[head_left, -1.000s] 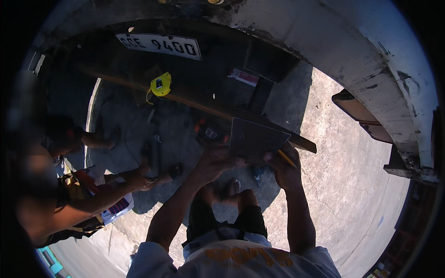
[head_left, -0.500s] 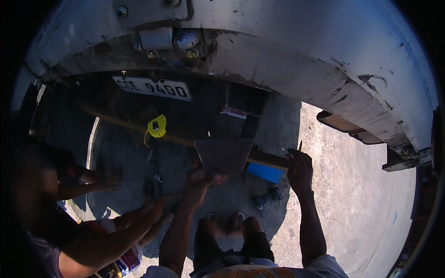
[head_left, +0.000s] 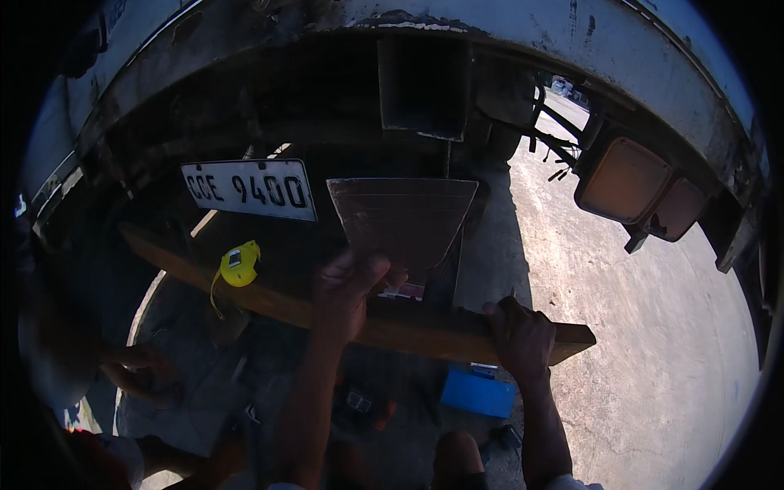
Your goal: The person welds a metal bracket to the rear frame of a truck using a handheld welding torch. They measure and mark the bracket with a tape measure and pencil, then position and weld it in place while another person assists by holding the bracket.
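Observation:
My left hand [head_left: 349, 296] is closed on the lower edge of a dark, flat trapezoid plate [head_left: 404, 220], its wide side up, below a square metal tube end [head_left: 425, 90] under the vehicle. A long wooden beam [head_left: 408, 331] runs crosswise below the plate. My right hand [head_left: 523, 339] rests closed at the beam's right end; the thin tip of a pencil [head_left: 513, 291] shows above its fingers. On the beam's left part sits a yellow tape measure [head_left: 242, 263], its strap hanging down.
A white number plate [head_left: 249, 189] hangs under the vehicle body, and tail lights [head_left: 625, 180] are at the right. A blue box [head_left: 478, 392] and dark tools lie on the ground. A co-worker's hand [head_left: 143, 359] is at the lower left.
The view has shifted, showing more of the vehicle's underside. My left hand has lifted the plate above the beam, toward the tube end. My right hand stays at the beam's right part.

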`<state>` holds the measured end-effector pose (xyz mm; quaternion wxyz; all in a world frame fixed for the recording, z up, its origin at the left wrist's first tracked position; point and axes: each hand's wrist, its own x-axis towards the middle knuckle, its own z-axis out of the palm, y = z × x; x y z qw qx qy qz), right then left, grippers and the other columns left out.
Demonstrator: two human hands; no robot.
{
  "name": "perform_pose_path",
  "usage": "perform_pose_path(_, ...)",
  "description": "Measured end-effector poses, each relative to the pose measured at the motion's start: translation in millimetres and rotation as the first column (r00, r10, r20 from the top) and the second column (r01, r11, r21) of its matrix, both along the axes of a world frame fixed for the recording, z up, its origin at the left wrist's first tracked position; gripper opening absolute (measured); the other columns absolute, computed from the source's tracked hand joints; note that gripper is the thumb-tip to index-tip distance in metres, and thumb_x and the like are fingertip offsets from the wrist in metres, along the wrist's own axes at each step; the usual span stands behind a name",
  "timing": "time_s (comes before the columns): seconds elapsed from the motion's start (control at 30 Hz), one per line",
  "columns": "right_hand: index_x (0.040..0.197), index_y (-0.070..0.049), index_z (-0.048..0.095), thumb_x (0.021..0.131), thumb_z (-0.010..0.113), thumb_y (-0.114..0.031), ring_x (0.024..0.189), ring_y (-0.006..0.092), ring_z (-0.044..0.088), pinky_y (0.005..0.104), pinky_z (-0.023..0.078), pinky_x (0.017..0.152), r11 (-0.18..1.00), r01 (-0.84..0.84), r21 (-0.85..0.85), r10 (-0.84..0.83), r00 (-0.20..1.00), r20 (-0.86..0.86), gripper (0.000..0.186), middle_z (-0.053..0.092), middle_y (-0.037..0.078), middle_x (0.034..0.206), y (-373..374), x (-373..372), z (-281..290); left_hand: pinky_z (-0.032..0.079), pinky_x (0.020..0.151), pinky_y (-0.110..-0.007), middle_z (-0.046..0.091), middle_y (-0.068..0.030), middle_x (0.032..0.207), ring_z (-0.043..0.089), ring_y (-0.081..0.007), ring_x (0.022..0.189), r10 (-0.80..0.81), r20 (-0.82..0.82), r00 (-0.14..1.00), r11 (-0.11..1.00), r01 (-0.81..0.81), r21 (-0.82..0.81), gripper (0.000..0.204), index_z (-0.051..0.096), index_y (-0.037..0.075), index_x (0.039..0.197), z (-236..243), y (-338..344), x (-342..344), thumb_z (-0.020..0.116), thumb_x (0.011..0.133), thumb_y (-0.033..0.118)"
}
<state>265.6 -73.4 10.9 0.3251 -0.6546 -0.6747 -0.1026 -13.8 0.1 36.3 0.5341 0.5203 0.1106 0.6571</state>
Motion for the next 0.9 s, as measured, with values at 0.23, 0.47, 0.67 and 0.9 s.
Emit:
perform_pose_path(0.23,0.086,-0.011,0.070,0.108,0.064,-0.054,0.067,0.0379,0.076,0.0480,0.058,0.060,0.984,0.013,0.179,-0.038,0.990,0.137,0.049,0.073,0.016,0.070,0,5,-20,0.065,0.083,-0.034,0.081,-0.0110,0.106,0.078,-0.0171,0.090,0.113,0.041,0.993,0.964,-0.120,0.235,0.035,0.072,0.000,0.128,59,19,10,0.077,0.107,0.027)
perform_pose_path(0.47,0.082,-0.013,0.071,0.108,0.060,-0.062,0.064,0.0365,0.076,0.0475,0.058,0.056,0.970,0.048,0.238,-0.092,0.980,0.176,0.057,0.071,0.016,0.065,0,5,-22,0.065,0.083,-0.034,0.081,-0.0102,0.104,0.078,-0.0181,0.089,0.215,0.030,0.976,0.952,-0.216,0.218,0.032,0.075,0.002,0.121,109,38,17,0.082,0.103,0.028)
perform_pose_path(0.67,0.080,-0.013,0.072,0.107,0.059,-0.065,0.062,0.0361,0.076,0.0472,0.059,0.056,0.958,0.056,0.281,-0.110,0.978,0.180,0.060,0.070,0.016,0.062,5,5,-25,0.066,0.078,-0.033,0.080,-0.0107,0.099,0.078,-0.0190,0.084,0.179,0.051,0.983,0.967,-0.185,0.176,0.027,0.077,0.000,0.115,112,47,21,0.081,0.103,0.024)
perform_pose_path(0.9,0.080,-0.013,0.073,0.107,0.058,-0.066,0.063,0.0365,0.076,0.0481,0.060,0.058,0.964,0.067,0.256,-0.115,0.978,0.175,0.061,0.070,0.016,0.063,5,3,-26,0.066,0.077,-0.032,0.081,-0.0109,0.100,0.079,-0.0199,0.086,0.212,0.067,0.975,0.968,-0.219,0.122,0.024,0.077,0.001,0.113,120,47,28,0.079,0.104,0.023)
